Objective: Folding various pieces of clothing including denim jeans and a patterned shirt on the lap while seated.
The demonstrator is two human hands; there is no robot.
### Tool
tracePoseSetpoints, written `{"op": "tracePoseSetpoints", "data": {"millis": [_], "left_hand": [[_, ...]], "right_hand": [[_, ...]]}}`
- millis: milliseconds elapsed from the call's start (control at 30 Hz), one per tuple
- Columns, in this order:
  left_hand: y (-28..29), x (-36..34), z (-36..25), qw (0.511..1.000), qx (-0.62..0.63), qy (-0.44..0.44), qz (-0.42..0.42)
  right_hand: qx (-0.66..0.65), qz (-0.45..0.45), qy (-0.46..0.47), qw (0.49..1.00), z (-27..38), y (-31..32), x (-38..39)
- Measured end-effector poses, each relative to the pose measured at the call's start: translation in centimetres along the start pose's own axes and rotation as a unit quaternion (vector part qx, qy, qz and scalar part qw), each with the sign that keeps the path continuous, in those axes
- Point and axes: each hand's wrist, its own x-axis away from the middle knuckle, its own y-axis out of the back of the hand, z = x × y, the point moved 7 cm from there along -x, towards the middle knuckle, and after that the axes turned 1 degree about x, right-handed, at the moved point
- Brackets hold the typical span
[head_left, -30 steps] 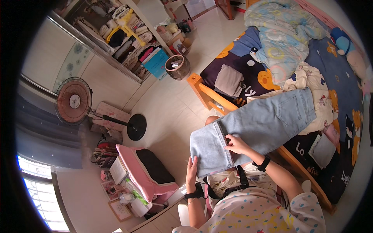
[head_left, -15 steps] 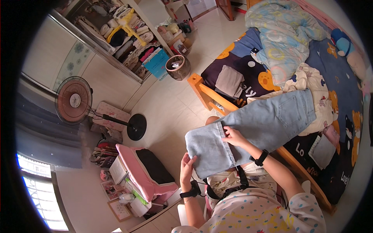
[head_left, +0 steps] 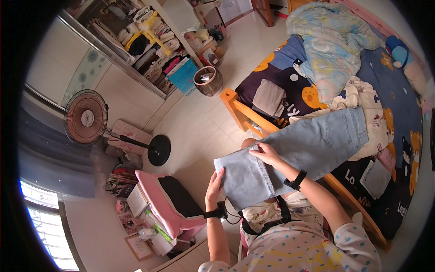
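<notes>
Light blue jeans (head_left: 312, 140) stretch from the bed across my lap, with the lower leg part folded back over itself. At the far corner of the hem, my right hand (head_left: 267, 155) pinches the denim between thumb and fingers. My left hand (head_left: 215, 185) grips the folded edge on the left side, its thumb near the upper corner and its other fingers partly hidden by the cloth. The waistband and a back pocket lie at the bed end, over a cream printed cloth (head_left: 378, 129).
The bed's wooden rail (head_left: 247, 113) runs beside my legs. On the bed are a folded grey garment (head_left: 269, 97), another folded pile (head_left: 377, 179) and a rumpled quilt (head_left: 324, 41). A standing fan (head_left: 87, 118), a pink-edged chair (head_left: 181, 199) and a round pot (head_left: 208, 81) stand leftward.
My left hand has slid up along the folded edge toward its far corner. My right hand has shifted slightly left and away from me along the hem, and the folded part has moved slightly left.
</notes>
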Motion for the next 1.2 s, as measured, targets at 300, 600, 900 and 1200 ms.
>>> {"op": "tracePoseSetpoints", "data": {"millis": [300, 600, 900, 1200], "left_hand": [[-0.3, -2.2, -2.2, 0.995, -0.006, -0.089, -0.044], [0.6, -3.0, -1.2, 0.996, 0.007, -0.067, -0.063], [0.4, -0.4, 0.6, 0.998, 0.021, -0.011, -0.066], [-0.6, 5.3, 3.7, 0.988, -0.097, 0.044, -0.110]], "right_hand": [[0.033, -0.064, 0.035, 0.997, 0.7, 0.0, -0.2], [-0.023, -0.067, 0.004, 0.997, -1.7, -0.8, -0.8], [0.002, -0.063, -0.001, 0.998, -2.1, -0.1, 1.3], [0.027, 0.044, -0.006, 0.999, -3.4, -0.1, 5.6]]}}
